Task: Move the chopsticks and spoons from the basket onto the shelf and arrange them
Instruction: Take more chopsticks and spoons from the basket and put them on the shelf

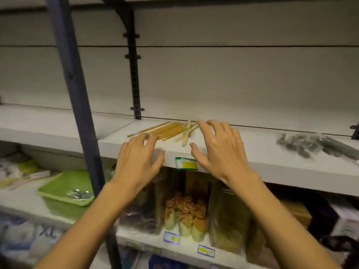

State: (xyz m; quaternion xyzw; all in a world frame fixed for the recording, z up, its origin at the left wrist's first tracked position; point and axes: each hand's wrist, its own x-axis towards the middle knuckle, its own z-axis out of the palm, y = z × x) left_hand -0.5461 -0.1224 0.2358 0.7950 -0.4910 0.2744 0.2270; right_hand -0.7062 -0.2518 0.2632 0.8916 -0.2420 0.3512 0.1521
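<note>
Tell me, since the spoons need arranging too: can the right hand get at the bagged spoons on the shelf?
Probably yes: the right hand is open and empty, and the bagged spoons lie on the same shelf with nothing between.

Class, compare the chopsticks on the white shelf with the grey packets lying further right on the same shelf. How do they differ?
The chopsticks are yellow-tan; the grey packets are dark grey in clear wrapping. The chopsticks lie as long thin sticks, roughly side by side; the packets form a lumpier, looser heap. The chopsticks lie between the left hand and right hand; the packets lie apart from both. Both rest on the white shelf.
</note>
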